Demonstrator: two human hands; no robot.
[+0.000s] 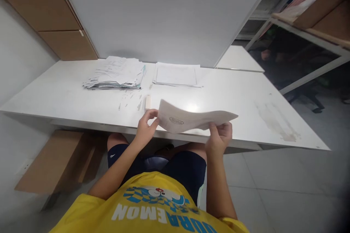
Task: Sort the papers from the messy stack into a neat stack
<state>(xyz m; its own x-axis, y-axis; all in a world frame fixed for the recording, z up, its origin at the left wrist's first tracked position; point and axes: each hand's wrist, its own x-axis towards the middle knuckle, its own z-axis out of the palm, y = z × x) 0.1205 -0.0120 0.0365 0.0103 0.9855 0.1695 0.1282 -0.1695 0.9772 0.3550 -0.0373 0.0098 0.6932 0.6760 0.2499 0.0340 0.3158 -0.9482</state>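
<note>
We see a pale upright panel [164, 14] behind the white desk [237, 83], well beyond the fingers of both hands. The desk's front edge passes just beneath the fingers; to the right of the right fingers, the surface runs on past a brownish smudge [290, 137] to a corner. Beyond the left fingers and to their left, we find a ragged paper stack [117, 71]; straight ahead of the fingers lies a flatter sheet pile [176, 74], with a band of desktop on the near side of both. The held paper [191, 116] spans the gap between the hands, curved, above the front edge. We note that the left hand [146, 128] pinches its left end between thumb and bent forefinger, while the right hand [219, 139] grips its lower right part, thumb on top, fingers curled. Just beyond the left fingers stands a small whitish block [148, 102]; we cannot tell whether they touch.
</note>
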